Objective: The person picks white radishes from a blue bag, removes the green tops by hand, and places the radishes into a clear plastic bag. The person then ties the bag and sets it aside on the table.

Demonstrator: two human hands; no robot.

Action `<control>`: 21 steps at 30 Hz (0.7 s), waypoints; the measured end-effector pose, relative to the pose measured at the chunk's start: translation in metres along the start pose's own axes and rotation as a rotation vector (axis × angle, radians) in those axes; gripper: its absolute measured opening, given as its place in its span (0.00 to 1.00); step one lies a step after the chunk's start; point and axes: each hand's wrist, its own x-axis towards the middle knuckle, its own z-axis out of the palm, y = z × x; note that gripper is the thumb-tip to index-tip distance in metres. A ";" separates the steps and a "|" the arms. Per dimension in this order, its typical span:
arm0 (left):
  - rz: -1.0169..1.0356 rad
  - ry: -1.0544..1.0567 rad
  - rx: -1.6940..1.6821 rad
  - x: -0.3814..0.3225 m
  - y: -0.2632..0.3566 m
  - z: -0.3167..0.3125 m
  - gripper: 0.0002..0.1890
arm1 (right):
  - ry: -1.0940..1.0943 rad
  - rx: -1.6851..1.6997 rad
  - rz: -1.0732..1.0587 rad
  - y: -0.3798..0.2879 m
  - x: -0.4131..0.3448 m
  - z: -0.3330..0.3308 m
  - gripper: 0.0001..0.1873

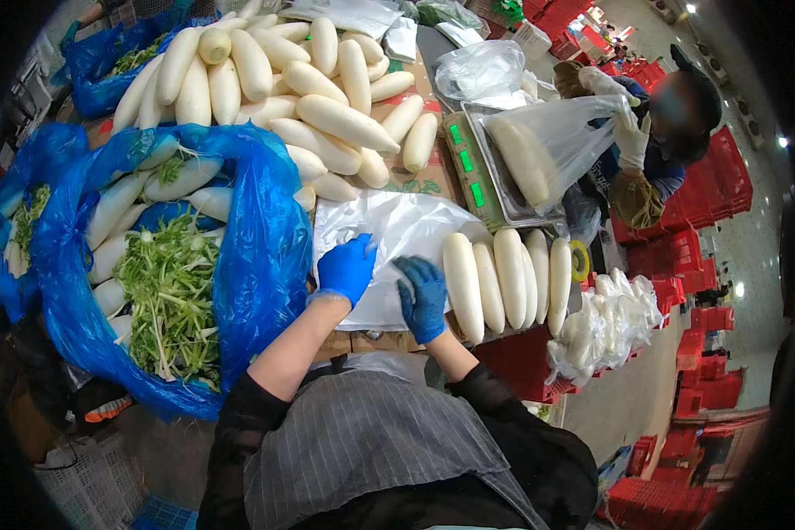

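My left hand (346,273), in a bright blue glove, rests over a stack of clear plastic bags (387,222), its fingers curled. Whether it pinches a bag's film is hidden. Above the same stack, my right hand (424,295) wears a darker blue glove and is slightly blurred, with thumb and fingers apart and nothing seen between them. Just right of it, several peeled white radishes (462,285) lie side by side in a row. Beyond the bags is a large pile of white radishes (318,112) on a cardboard-covered table (430,189).
A blue plastic bag (265,252) at left holds radishes and cut green stems (169,291). Across the table a co-worker (636,132) in white gloves holds a bagged radish (520,159) over a scale (467,165). Bagged radishes (606,324) and yellow tape (580,262) lie right.
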 end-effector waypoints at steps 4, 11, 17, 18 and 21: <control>-0.015 0.179 -0.353 -0.014 -0.004 -0.010 0.17 | -0.109 -0.583 0.179 0.051 -0.001 0.004 0.29; 0.094 0.564 -0.852 -0.032 -0.005 -0.110 0.13 | -0.182 -0.554 0.255 0.080 -0.004 0.003 0.27; 0.137 0.608 -0.778 -0.060 -0.020 -0.176 0.15 | -0.250 1.401 0.769 0.030 0.042 0.018 0.29; 0.165 0.586 -0.831 -0.060 -0.026 -0.179 0.15 | -0.323 1.819 0.784 0.023 0.048 0.014 0.28; -0.055 0.577 -0.880 -0.061 -0.049 -0.184 0.15 | -0.500 1.846 0.693 0.005 0.067 0.007 0.19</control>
